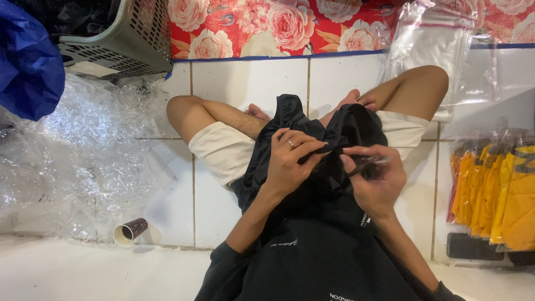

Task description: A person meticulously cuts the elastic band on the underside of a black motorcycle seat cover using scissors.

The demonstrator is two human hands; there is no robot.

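Black sweater sleeves lead up to two hands on the lap; the left hand (290, 161) pinches a soft black cloth garment (334, 139) with bent fingers; the right hand (376, 178) grips its edge, closed tight; the garment runs away from the hands toward the knees, both hands just as near; yellow folded clothes in clear plastic bags (496, 189) lie at right; empty clear bags (429, 44) sit farther up; a small brown paper cup (131, 230) lies on its side at left.
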